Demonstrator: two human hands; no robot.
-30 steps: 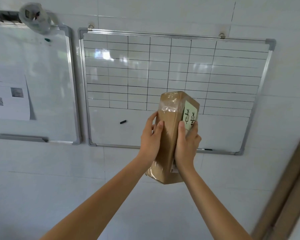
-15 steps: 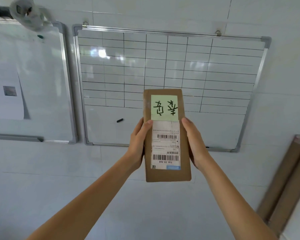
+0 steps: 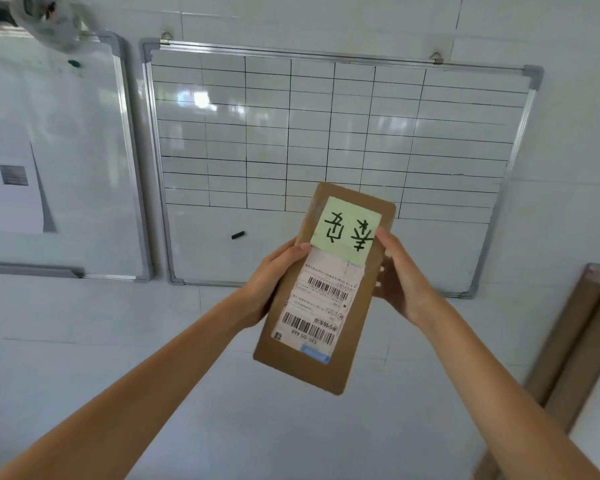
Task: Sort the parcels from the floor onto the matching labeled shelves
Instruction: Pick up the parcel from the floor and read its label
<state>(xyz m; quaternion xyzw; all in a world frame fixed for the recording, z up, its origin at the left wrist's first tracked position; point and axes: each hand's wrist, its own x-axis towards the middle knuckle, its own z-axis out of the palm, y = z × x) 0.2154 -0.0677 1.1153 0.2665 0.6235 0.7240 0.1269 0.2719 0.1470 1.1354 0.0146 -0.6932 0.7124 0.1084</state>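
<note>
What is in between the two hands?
In the head view, the brown parcel lies between the left hand and the right hand. Both hold it by its long edges, green note facing the camera.

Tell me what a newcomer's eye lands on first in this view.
First, the brown parcel held up mid-frame, tilted, with a green handwritten note above its white shipping label. The left hand and right hand grip its long sides. Behind it on the wall hangs a gridded whiteboard, with a plain whiteboard to its left.
</note>
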